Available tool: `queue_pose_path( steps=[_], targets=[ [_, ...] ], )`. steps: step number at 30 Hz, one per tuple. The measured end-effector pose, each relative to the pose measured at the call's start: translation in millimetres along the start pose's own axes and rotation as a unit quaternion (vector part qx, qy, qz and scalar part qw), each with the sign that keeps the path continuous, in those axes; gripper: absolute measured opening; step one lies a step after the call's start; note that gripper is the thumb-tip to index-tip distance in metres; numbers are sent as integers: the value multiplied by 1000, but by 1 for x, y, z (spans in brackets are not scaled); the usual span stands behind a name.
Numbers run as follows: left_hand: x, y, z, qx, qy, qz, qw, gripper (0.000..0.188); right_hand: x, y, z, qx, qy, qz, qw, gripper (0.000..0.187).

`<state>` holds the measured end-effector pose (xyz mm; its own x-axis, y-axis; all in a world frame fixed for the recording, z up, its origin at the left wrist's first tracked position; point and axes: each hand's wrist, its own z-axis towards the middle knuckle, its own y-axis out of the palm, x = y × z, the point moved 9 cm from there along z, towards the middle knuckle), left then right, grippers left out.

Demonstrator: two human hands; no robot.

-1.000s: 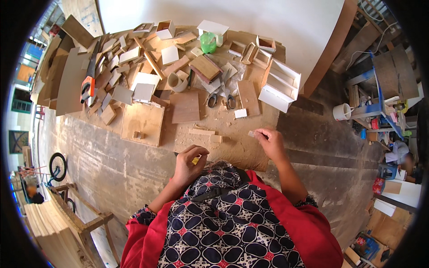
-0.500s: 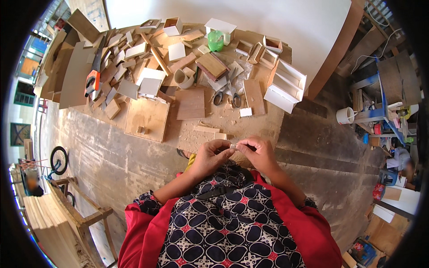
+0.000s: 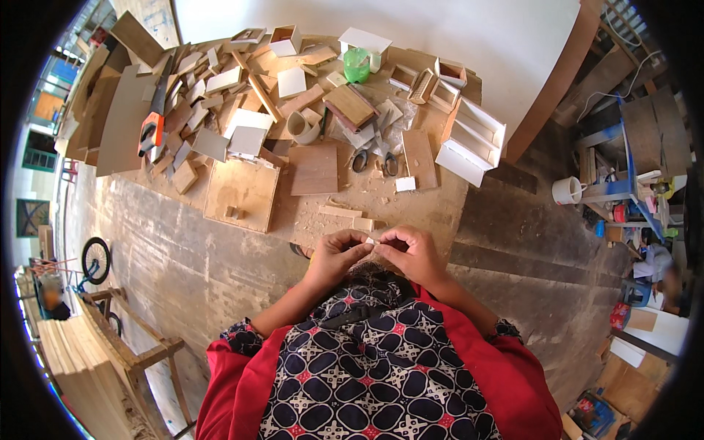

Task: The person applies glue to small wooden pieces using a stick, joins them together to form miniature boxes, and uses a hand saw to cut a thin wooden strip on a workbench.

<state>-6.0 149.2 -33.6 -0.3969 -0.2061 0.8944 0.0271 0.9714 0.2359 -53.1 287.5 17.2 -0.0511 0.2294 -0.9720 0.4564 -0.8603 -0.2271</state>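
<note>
Between the fingertips of both hands is a small whitish piece (image 3: 370, 240), too small to name more exactly. My left hand (image 3: 337, 254) pinches it from the left, thumb and forefinger together. From the right, my right hand (image 3: 411, 251) closes on it in a pinch too. Both hands are in front of my body, just off the near edge of the wooden worktable (image 3: 293, 227). On the table beyond them lie thin wood strips (image 3: 342, 211), a pair of scissors (image 3: 374, 150) with dark handles and a small white block (image 3: 405, 184).
Wood offcuts (image 3: 198, 110) heap up at the table's left, with an orange-handled saw (image 3: 151, 134). A white compartment box (image 3: 473, 139) stands at the right edge, a green plastic container (image 3: 356, 66) at the back. A wooden frame (image 3: 139, 359) stands lower left; a person (image 3: 655, 264) is far right.
Both hands have shifted slightly left with the small piece. The right hand's fingers have changed their pinch, and more of the piece's white face shows.
</note>
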Motion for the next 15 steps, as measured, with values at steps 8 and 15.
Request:
queue_pose_path(
  steps=[8,15],
  targets=[
    [-4,-26,-5,62,-35,-182,981,7,20,-34,43,98,-44,-99,989,13],
    [-8,-53,-11,77,-20,-237,968,7,12,-48,105,118,-86,-288,946,23]
  ],
)
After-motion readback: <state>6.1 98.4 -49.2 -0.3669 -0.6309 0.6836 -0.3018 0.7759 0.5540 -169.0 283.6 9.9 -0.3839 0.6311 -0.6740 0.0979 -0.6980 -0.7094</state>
